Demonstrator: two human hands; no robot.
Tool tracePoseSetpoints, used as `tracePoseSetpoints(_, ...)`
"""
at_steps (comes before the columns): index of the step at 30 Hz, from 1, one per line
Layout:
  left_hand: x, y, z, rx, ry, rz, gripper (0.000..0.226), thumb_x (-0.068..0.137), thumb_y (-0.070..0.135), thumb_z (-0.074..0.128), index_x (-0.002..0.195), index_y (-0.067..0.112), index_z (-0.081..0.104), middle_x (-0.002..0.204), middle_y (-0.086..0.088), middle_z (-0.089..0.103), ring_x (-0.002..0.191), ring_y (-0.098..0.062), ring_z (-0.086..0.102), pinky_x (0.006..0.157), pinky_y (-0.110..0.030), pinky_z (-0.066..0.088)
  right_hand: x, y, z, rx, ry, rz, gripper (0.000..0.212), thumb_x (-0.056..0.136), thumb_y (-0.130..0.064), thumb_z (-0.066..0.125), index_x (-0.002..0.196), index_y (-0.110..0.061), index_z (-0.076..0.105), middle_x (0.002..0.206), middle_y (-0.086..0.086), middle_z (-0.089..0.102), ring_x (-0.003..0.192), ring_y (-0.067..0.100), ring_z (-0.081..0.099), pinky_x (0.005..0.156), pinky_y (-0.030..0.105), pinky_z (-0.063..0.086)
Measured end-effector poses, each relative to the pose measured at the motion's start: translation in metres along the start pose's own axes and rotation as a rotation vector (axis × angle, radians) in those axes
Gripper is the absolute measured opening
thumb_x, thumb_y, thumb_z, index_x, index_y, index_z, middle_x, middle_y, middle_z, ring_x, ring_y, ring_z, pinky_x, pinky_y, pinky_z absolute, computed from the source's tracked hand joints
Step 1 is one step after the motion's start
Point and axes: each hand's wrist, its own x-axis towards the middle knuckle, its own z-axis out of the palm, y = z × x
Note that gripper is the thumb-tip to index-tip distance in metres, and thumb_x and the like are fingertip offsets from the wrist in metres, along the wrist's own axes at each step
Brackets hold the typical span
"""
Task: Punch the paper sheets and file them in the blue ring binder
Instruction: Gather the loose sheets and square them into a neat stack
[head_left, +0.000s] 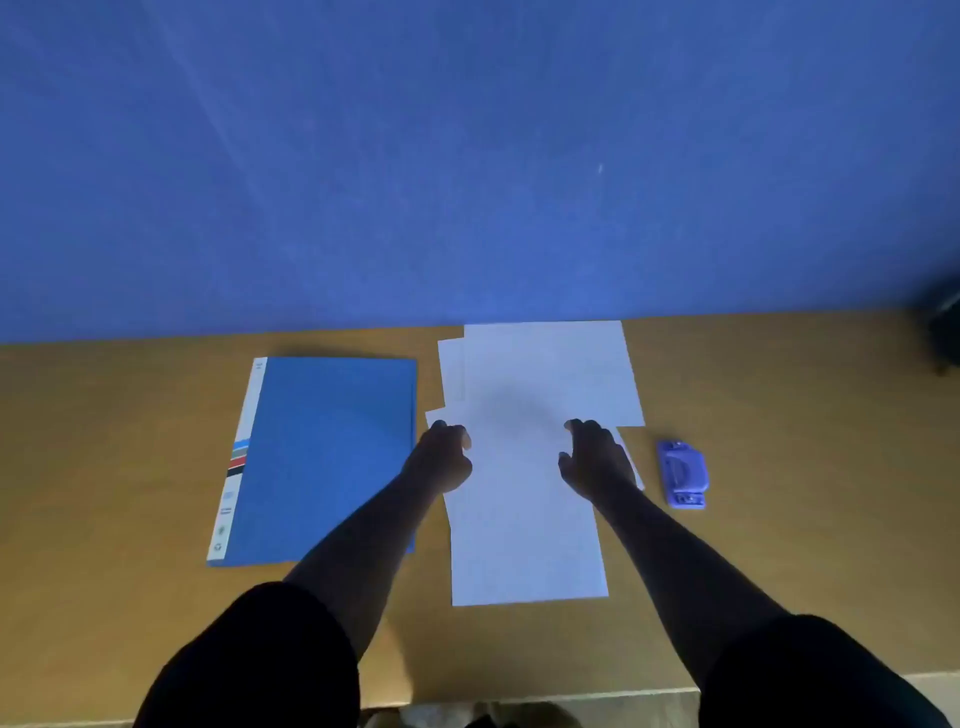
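Head view, the only one: both hands are working over the paper sheets (524, 519), which are lying fanned in the middle of the wooden table (104, 467). The near sheet is sitting roughly portrait; at least two more are poking out behind it, skewed, with corners stepping out on the left and top.

Left hand (441, 460) is sitting at the near sheet's left edge, fingers curled in loosely, tips apparently touching the paper. Can't tell if it's pinching an edge or just resting. Right hand (597, 462) is hovering or pressing near the right edge, fingers bent and partly spread, nothing visibly gripped.

Judgement: step in hand is squaring the loose sheets into one stack before punching. To do it well: be sliding the far sheets toward the near one with flat fingers, not pinching, then be tapping one long edge flush on the table. Misaligned edges mean misaligned holes.

The blue ring binder (322, 457) is lying closed and flat just left of the sheets, the left forearm crossing its near right corner. The hole punch (683, 475) is sitting right of the sheets, near but apart.

Materials: paper is looking thin, matte, limp, and likely to slide easily over the smooth table. Binder cover is flat and smooth with a white striped spine strip. Punch is compact, rounded, lilac-blue, probably plastic over metal. Blue wall (467, 156) is filling everything behind.
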Motion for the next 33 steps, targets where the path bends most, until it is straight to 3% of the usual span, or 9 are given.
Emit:
tracePoseSetpoints(6,0.002,0.008,0.022,-0.14,-0.009,-0.189,0.05,0.081,0.005,0.05,0.13,0.016,0.05,0.13,-0.012,0.04,0.112,-0.029,0.052,0.063,-0.029,0.051,-0.005,-0.006,0.025,0.079,-0.009,0.189,0.069,0.084,-0.041,0.069,0.136,-0.011,0.034,0.131,0.011,0.043,0.123,0.031,0.042,0.09,0.047,0.047)
tracePoseSetpoints(9,0.001,0.015,0.03,-0.249,0.042,-0.246,0.055,0.08,0.003,0.052,0.133,0.017,0.047,0.131,-0.013,0.036,0.115,-0.03,0.049,0.051,-0.024,0.044,-0.006,-0.01,0.032,0.089,0.015,0.238,0.077,0.081,-0.04,0.075,0.137,-0.01,0.031,0.131,0.012,0.042,0.121,0.032,0.043,0.087,0.047,0.05)
tracePoseSetpoints(12,0.001,0.019,0.033,-0.418,0.099,-0.31,0.055,0.077,0.003,0.058,0.129,0.016,0.048,0.127,-0.012,0.042,0.101,-0.027,0.057,0.048,-0.024,0.043,-0.004,-0.01,0.032,0.186,0.032,0.286,0.077,0.078,-0.032,0.079,0.135,-0.007,0.034,0.129,0.014,0.044,0.119,0.034,0.046,0.087,0.048,0.051)
tracePoseSetpoints(15,0.0,0.018,0.032,-0.546,0.094,-0.344,0.055,0.075,0.005,0.064,0.127,0.015,0.05,0.12,-0.011,0.054,0.088,-0.022,0.063,0.052,-0.024,0.051,0.001,-0.003,0.026,0.355,0.03,0.34,0.072,0.078,-0.021,0.08,0.133,-0.004,0.036,0.129,0.019,0.047,0.116,0.038,0.053,0.092,0.043,0.049)
tracePoseSetpoints(18,-0.003,0.017,0.033,-0.569,0.072,-0.349,0.055,0.077,0.006,0.065,0.13,0.012,0.05,0.11,-0.005,0.057,0.084,-0.018,0.063,0.056,-0.023,0.05,0.006,0.006,0.018,0.554,-0.017,0.398,0.066,0.078,-0.014,0.077,0.134,-0.002,0.044,0.125,0.018,0.059,0.112,0.034,0.06,0.078,0.029,0.047)
tracePoseSetpoints(22,-0.006,0.012,0.032,-0.537,0.087,-0.331,0.052,0.079,0.007,0.065,0.129,0.012,0.052,0.116,-0.004,0.058,0.09,-0.016,0.06,0.054,-0.019,0.044,0.008,0.008,0.009,0.553,-0.064,0.308,0.036,0.08,-0.019,0.07,0.114,-0.008,0.067,0.113,0.007,0.07,0.091,0.019,0.061,0.073,0.024,0.044)
tracePoseSetpoints(28,-0.01,-0.002,0.021,-0.418,0.194,-0.318,0.046,0.079,0.007,0.058,0.125,0.011,0.054,0.118,-0.008,0.059,0.093,-0.019,0.06,0.052,-0.02,0.043,0.008,0.017,0.002,0.745,-0.109,0.363,0.022,0.09,-0.019,0.061,0.11,-0.011,0.066,0.086,0.006,0.064,0.064,0.018,0.056,0.058,0.028,0.05)
tracePoseSetpoints(30,-0.011,-0.005,0.016,-0.426,0.207,-0.357,0.049,0.078,0.01,0.058,0.127,0.011,0.052,0.121,-0.011,0.058,0.1,-0.025,0.062,0.062,-0.025,0.051,0.008,0.02,-0.001,0.841,-0.182,0.389,0.017,0.092,-0.013,0.058,0.107,-0.011,0.064,0.076,0.005,0.058,0.058,0.016,0.052,0.056,0.026,0.045)
tracePoseSetpoints(33,-0.011,-0.005,0.014,-0.496,0.153,-0.429,0.056,0.083,0.016,0.061,0.136,0.005,0.044,0.131,-0.013,0.055,0.114,-0.028,0.057,0.075,-0.03,0.048,0.005,0.019,-0.005,1.129,-0.23,0.554,0.009,0.09,-0.004,0.057,0.098,-0.006,0.06,0.078,0.009,0.057,0.067,0.02,0.054,0.059,0.028,0.045)
